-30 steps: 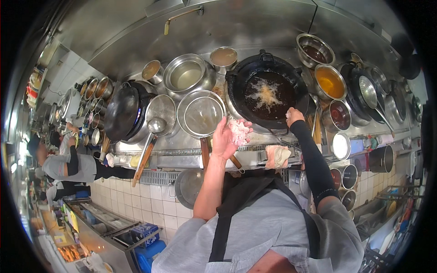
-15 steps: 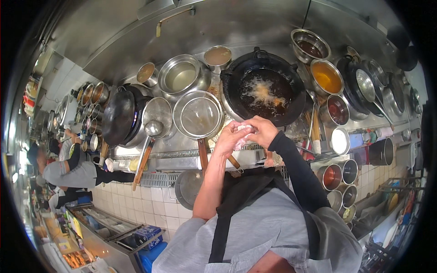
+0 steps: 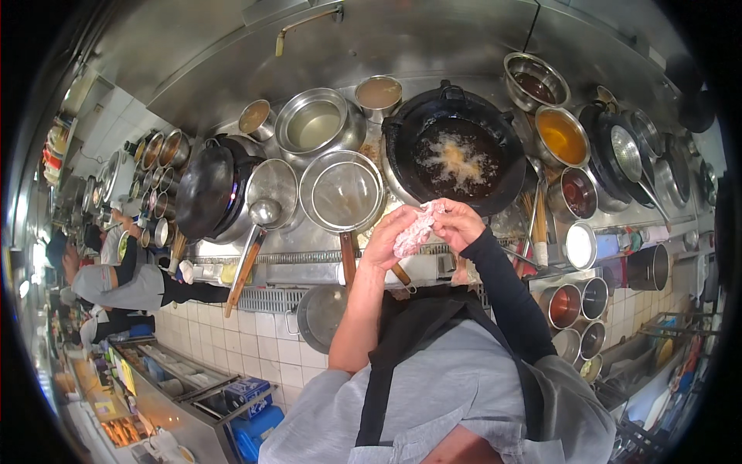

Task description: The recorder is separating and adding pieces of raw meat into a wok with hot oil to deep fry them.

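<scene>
My left hand (image 3: 389, 236) and my right hand (image 3: 457, 223) meet in front of my chest, both holding a pale pink lump of raw battered food (image 3: 416, 230) between their fingers. Just beyond them sits a large black wok (image 3: 456, 155) of dark oil in which a light batter piece fries. A round wire strainer (image 3: 341, 191) with a wooden handle rests to the left of the wok. My right arm wears a black sleeve; my left forearm is bare.
Steel bowls of sauces and liquids (image 3: 563, 135) ring the wok. A second black wok (image 3: 206, 189) and a ladle (image 3: 263, 213) stand to the left. Another person in grey (image 3: 124, 282) works at far left. Pots (image 3: 564, 305) hang at the counter front.
My right hand has come back from the wok's rim and joined the left on the pink lump. Both hands now hold it slightly lower and closer to me.
</scene>
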Action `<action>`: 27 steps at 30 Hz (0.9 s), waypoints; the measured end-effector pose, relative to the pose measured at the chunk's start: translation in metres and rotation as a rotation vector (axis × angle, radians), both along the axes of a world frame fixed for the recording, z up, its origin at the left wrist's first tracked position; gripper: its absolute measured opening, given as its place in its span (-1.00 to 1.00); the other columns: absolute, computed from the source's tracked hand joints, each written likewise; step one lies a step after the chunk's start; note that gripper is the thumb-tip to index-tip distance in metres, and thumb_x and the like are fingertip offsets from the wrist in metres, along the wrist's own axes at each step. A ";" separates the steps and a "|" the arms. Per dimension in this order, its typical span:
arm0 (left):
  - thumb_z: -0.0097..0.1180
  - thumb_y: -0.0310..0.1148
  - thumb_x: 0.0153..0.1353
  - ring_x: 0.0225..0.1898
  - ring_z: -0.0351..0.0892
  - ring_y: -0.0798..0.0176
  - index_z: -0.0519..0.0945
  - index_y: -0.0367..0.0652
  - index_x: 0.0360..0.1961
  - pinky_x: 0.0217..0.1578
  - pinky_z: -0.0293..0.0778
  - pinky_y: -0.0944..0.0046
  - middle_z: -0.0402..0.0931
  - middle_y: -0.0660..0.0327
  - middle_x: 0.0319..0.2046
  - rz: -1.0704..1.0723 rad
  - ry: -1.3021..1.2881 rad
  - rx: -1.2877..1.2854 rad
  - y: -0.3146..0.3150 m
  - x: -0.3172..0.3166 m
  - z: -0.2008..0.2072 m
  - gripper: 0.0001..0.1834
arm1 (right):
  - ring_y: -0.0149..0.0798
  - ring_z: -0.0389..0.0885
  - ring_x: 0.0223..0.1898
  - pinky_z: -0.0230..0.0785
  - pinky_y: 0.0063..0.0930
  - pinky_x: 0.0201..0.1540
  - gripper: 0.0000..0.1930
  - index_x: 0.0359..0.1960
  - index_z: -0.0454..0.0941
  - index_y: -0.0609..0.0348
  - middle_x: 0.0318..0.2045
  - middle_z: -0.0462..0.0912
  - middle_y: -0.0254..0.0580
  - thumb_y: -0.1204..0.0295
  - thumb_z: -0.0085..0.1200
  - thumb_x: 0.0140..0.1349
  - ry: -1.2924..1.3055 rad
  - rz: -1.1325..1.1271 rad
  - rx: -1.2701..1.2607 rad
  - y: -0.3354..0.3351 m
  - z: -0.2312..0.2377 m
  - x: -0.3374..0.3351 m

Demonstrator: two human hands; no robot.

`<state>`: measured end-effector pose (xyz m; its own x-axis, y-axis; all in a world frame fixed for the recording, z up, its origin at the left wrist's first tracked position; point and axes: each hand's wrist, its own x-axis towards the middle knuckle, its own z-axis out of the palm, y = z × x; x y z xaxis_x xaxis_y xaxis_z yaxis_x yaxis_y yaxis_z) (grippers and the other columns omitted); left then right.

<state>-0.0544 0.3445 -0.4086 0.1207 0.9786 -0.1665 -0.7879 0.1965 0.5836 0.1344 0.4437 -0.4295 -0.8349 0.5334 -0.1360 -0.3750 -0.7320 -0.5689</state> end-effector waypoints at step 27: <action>0.09 -0.34 0.44 -0.46 0.60 0.39 0.57 -0.22 -0.09 -0.57 0.46 0.42 0.63 0.19 -0.34 -0.042 0.180 0.035 0.003 0.003 0.007 -0.83 | -0.46 0.53 -0.40 0.32 -0.62 -0.43 -0.81 -0.02 0.55 0.28 -0.26 0.63 -0.23 0.61 0.05 0.36 -0.142 -0.030 0.157 0.001 0.021 0.017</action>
<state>-0.0513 0.3472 -0.4015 0.1331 0.9789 -0.1549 -0.6613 0.2041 0.7219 0.1515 0.4449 -0.4087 -0.7964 0.5819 -0.1650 -0.3032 -0.6201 -0.7235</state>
